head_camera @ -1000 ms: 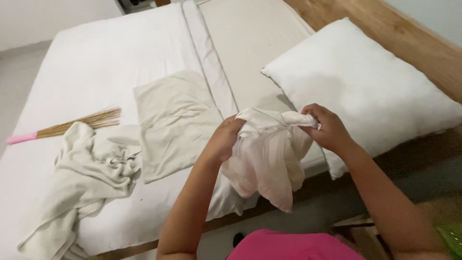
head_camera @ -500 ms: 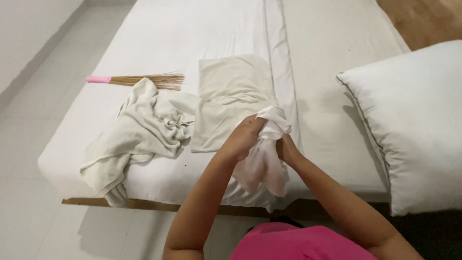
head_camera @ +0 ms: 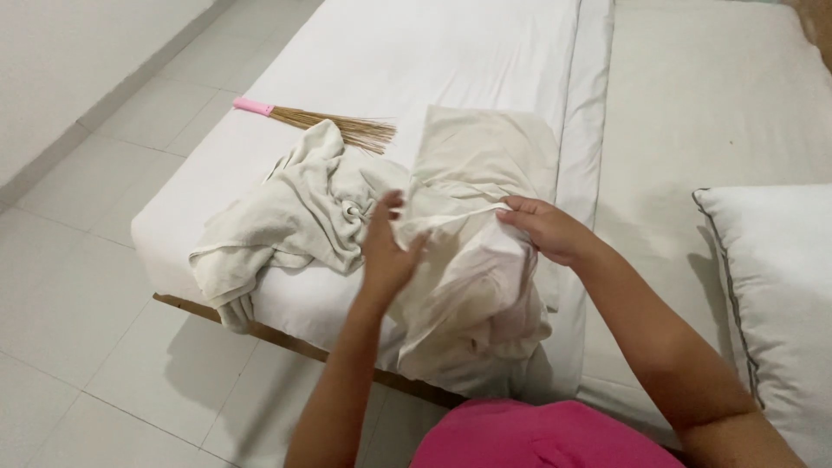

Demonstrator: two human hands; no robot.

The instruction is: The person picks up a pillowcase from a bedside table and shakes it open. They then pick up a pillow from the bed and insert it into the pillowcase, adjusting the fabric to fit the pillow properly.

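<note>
I hold a cream pillowcase (head_camera: 472, 299) up in front of me over the bed's near edge. My right hand (head_camera: 546, 227) pinches its top edge. My left hand (head_camera: 386, 251) presses flat against its left side, fingers spread on the cloth. The pillowcase hangs down in loose folds below both hands. Behind it a second flat cream pillowcase (head_camera: 485, 152) lies on the white mattress (head_camera: 416, 61).
A crumpled cream sheet (head_camera: 290, 212) lies on the mattress corner, partly hanging off. A stick broom with a pink handle (head_camera: 316, 120) rests behind it. A white pillow (head_camera: 780, 295) sits at the right. White tiled floor (head_camera: 87, 303) lies to the left.
My view has shifted right and nearer. My hands, close together on the bunched cloth before, have moved apart and spread the pillowcase wider.
</note>
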